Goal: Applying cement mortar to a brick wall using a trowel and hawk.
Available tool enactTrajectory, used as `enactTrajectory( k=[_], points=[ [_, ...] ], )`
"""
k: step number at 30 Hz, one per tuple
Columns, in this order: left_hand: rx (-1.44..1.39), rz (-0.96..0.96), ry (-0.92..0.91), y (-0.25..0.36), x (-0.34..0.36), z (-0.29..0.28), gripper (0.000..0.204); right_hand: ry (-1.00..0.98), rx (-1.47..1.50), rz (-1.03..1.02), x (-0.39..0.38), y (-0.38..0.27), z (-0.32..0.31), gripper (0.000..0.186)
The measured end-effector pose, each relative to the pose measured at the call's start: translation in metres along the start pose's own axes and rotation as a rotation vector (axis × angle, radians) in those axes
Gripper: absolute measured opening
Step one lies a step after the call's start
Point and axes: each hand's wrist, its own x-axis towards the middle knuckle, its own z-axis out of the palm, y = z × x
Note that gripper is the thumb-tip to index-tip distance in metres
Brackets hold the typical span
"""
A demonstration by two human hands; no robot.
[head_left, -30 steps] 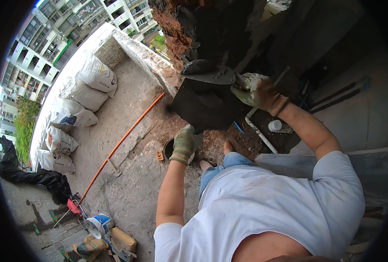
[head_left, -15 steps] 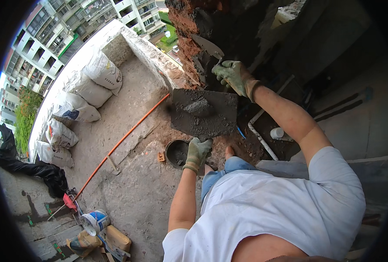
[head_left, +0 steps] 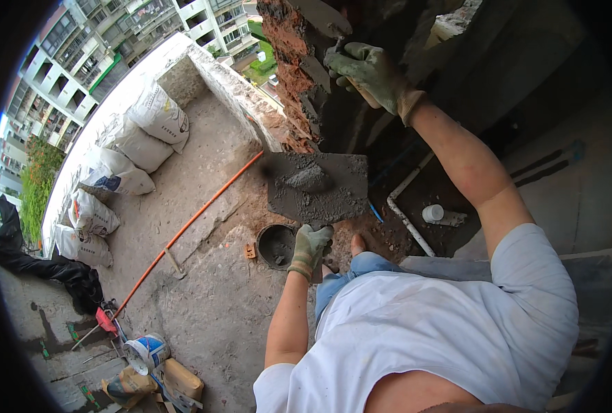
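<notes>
near: person in white tee (head_left: 416,337) & blue shorts (head_left: 368,265). to the near l, a blue-white bucket (head_left: 156,349) on its side w/ brown bags (head_left: 182,378) beside it.

l hand (head_left: 309,249), gloved, closed at near edge of a dark flat board (head_left: 351,168), holding it abt level; grey mortar (head_left: 307,177) heaped on top, mid-scene. black tub (head_left: 265,241) just l of that hand, w/ a small orange block (head_left: 251,250) at its l side. white pipe (head_left: 410,221) on the ground to the r. orange pole (head_left: 203,213) lies across the floor, l.

farther: r hand (head_left: 371,72), also gloved, closed round the handle of a trowel (head_left: 323,17), blade at the far side by the rough brick wall (head_left: 285,76); can't tell if touching. white sacks (head_left: 134,141) far l along the parapet (head_left: 240,89), apt bldgs (head_left: 141,34) beyond.
</notes>
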Motion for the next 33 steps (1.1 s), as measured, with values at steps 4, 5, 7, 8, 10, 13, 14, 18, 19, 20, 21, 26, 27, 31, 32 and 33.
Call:
enactTrajectory(
  k=[4, 5, 7, 8, 10, 13, 14, 18, 19, 20, 21, 26, 27, 31, 32, 33],
  points=[
    [0.006, 0.033, 0.058, -0.019, 0.002, -0.015, 0.018, -0.218, -0.461, 0.089, -0.033, 0.040, -0.057, 0.022],
    [-0.018, 0.020, 0.055, -0.015, 0.001, -0.013, 0.018, -0.219, -0.464, 0.088, -0.039, 0.055, -0.072, 0.022],
    [-0.043, 0.006, 0.059, -0.020, 0.002, -0.014, 0.018, -0.172, -1.008, -0.016, -0.046, 0.081, -0.090, 0.038],
    [-0.020, 0.012, 0.072, -0.023, 0.007, -0.015, 0.016, -0.175, -1.002, -0.023, -0.042, 0.088, -0.095, 0.038],
    [0.007, 0.021, 0.095, -0.027, 0.014, -0.013, 0.015, -0.177, -1.006, -0.091, -0.023, 0.097, -0.107, 0.044],
    [-0.010, 0.004, 0.080, -0.008, 0.007, 0.006, 0.015, -0.221, -0.948, -0.090, 0.008, 0.098, -0.132, 0.045],
    [-0.028, -0.013, 0.110, -0.005, 0.003, 0.010, 0.017, -0.267, -0.984, -0.058, 0.018, 0.086, -0.133, 0.046],
    [-0.031, -0.010, 0.162, -0.003, 0.007, 0.029, 0.018, -0.336, -1.069, -0.058, 0.052, 0.071, -0.164, 0.041],
    [-0.029, -0.007, 0.171, -0.004, 0.007, 0.033, 0.018, -0.337, -1.063, -0.065, 0.056, 0.069, -0.170, 0.041],
    [-0.060, -0.010, 0.158, -0.003, 0.007, 0.036, 0.018, -0.306, -1.042, -0.134, 0.060, 0.069, -0.176, 0.040],
    [-0.091, -0.014, 0.144, -0.002, 0.007, 0.039, 0.017, -0.274, -1.020, -0.203, 0.064, 0.070, -0.181, 0.038],
    [-0.095, 0.013, 0.205, -0.011, 0.005, 0.045, 0.015, -0.195, -0.820, -0.388, 0.050, 0.100, -0.195, 0.035],
    [-0.096, 0.038, 0.219, -0.015, 0.008, 0.045, 0.014, -0.151, -0.778, -0.464, 0.037, 0.105, -0.187, 0.035],
    [-0.088, 0.009, 0.218, 0.003, 0.010, 0.061, 0.012, -0.026, -1.043, -0.702, 0.025, 0.110, -0.147, 0.033],
    [-0.094, 0.008, 0.218, 0.008, 0.007, 0.064, 0.012, -0.081, -1.043, -0.522, 0.027, 0.092, -0.143, 0.031],
    [-0.097, 0.008, 0.214, 0.011, 0.005, 0.066, 0.012, -0.130, -1.040, -0.340, 0.029, 0.083, -0.143, 0.030]
  ],
)
